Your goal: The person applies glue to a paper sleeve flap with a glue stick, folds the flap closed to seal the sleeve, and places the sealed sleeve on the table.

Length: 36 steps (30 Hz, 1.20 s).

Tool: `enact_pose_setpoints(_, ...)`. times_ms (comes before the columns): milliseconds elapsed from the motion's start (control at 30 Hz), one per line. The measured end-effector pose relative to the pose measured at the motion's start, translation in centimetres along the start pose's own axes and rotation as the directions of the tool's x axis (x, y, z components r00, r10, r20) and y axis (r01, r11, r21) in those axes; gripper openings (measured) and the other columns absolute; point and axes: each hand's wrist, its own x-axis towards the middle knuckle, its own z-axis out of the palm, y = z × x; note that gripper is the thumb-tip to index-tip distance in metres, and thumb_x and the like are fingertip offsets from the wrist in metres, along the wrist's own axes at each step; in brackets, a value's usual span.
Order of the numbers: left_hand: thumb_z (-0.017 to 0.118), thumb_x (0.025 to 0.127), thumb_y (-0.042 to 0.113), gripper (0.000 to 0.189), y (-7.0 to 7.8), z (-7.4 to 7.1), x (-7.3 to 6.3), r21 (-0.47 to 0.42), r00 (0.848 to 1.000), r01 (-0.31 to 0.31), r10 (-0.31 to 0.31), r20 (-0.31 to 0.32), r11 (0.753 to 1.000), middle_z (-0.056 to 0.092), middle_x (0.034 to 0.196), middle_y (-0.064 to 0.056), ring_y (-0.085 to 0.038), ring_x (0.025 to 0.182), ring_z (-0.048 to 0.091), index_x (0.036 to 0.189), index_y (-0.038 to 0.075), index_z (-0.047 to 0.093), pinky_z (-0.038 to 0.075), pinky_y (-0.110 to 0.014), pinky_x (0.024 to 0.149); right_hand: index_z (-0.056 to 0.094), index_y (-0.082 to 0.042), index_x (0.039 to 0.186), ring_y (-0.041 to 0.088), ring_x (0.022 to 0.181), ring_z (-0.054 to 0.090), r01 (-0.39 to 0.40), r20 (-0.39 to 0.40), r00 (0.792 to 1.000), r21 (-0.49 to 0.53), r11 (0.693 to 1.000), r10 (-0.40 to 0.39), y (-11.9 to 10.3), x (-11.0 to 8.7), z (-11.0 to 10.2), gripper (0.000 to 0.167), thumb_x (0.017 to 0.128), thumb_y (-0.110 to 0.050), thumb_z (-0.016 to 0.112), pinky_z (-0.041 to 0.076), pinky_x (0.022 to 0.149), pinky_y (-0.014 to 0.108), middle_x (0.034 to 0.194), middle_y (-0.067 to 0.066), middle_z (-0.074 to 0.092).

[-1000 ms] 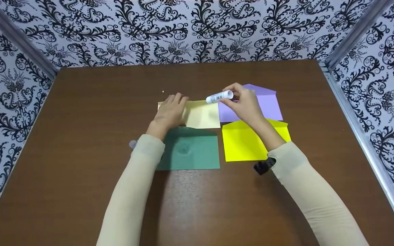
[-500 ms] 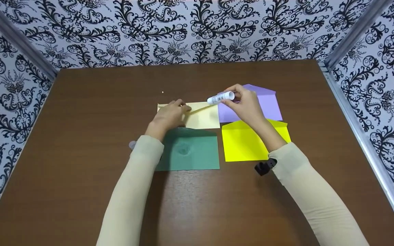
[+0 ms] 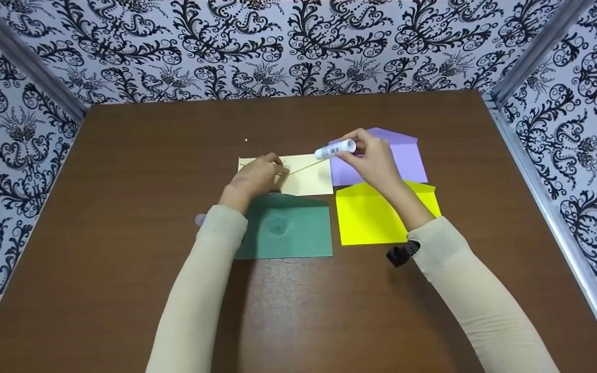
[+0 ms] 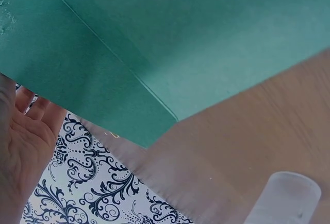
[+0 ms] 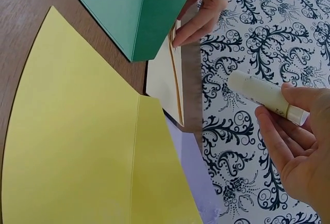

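Observation:
My left hand [image 3: 257,176] rests on the cream envelope [image 3: 311,181], its fingertips pressing the folded-down flap near the middle. In the right wrist view the flap's edge shows as a brown line beside those fingers. My right hand [image 3: 373,155] pinches a white glue stick [image 3: 335,149] between thumb and fingers, above the cream envelope's right end. The right wrist view shows the glue stick [image 5: 265,96] held at one end. Just below the left hand lies a green envelope [image 3: 298,233] with its flap up and a wet-looking smear on it.
A purple envelope [image 3: 404,158] lies behind the right hand, and a yellow envelope [image 3: 363,217] lies under the right forearm. A translucent cap [image 4: 286,199] stands on the brown table [image 3: 138,207] left of the green envelope. Patterned walls [image 3: 298,46] enclose the back and sides.
The cream envelope's flap has come down flat, its slanted edge now showing across the front. My left fingers have moved slightly toward me with it. The right hand and glue stick barely moved.

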Motion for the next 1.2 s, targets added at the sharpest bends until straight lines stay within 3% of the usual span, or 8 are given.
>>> enact_pose_setpoints(400,0.072,0.091,0.015,0.042,-0.02,-0.16,-0.13,0.010,1.000,-0.014,0.014,0.019,1.000,0.057,0.127,-0.013,-0.028,0.110,0.060,0.133,0.017,0.066,0.053,-0.040,0.095,0.066,-0.003,0.115,0.025,0.100,0.073,0.018,-0.005,1.000,-0.004,1.000,-0.018,0.02,-0.12,0.04,0.030,0.089,-0.015,0.075,0.061,0.086,0.031,0.113,0.015,0.074)
enact_pose_setpoints(633,0.072,0.091,0.019,0.041,0.30,-0.44,0.11,0.125,0.999,0.005,-0.010,0.040,0.992,0.058,0.122,-0.011,-0.029,0.098,0.064,0.132,0.023,0.067,0.057,-0.041,0.088,0.065,-0.003,0.116,0.024,0.099,0.073,0.009,-0.004,1.000,-0.018,1.000,-0.009,0.21,-0.17,-0.06,0.031,0.090,-0.016,0.075,0.061,0.087,0.032,0.115,0.014,0.073)
enact_pose_setpoints(800,0.069,0.092,0.020,0.033,0.41,-0.42,0.21,0.134,1.000,0.011,-0.014,0.025,0.991,0.060,0.118,-0.010,-0.028,0.096,0.064,0.126,0.021,0.071,0.057,-0.042,0.087,0.066,-0.003,0.116,0.025,0.099,0.073,-0.001,-0.007,1.000,-0.015,1.000,0.000,0.27,-0.16,0.00,0.031,0.090,-0.016,0.075,0.061,0.087,0.033,0.115,0.015,0.073)
enact_pose_setpoints(1200,0.066,0.091,0.011,0.023,0.59,-0.21,-0.09,0.152,0.999,-0.004,0.009,-0.031,0.988,0.072,0.116,-0.008,-0.027,0.107,0.068,0.110,0.015,0.078,0.059,-0.042,0.091,0.065,0.000,0.116,0.026,0.097,0.073,0.019,-0.004,1.000,0.008,1.000,-0.019,0.49,-0.30,0.10,0.033,0.089,-0.016,0.075,0.059,0.078,0.017,0.116,0.016,0.073)
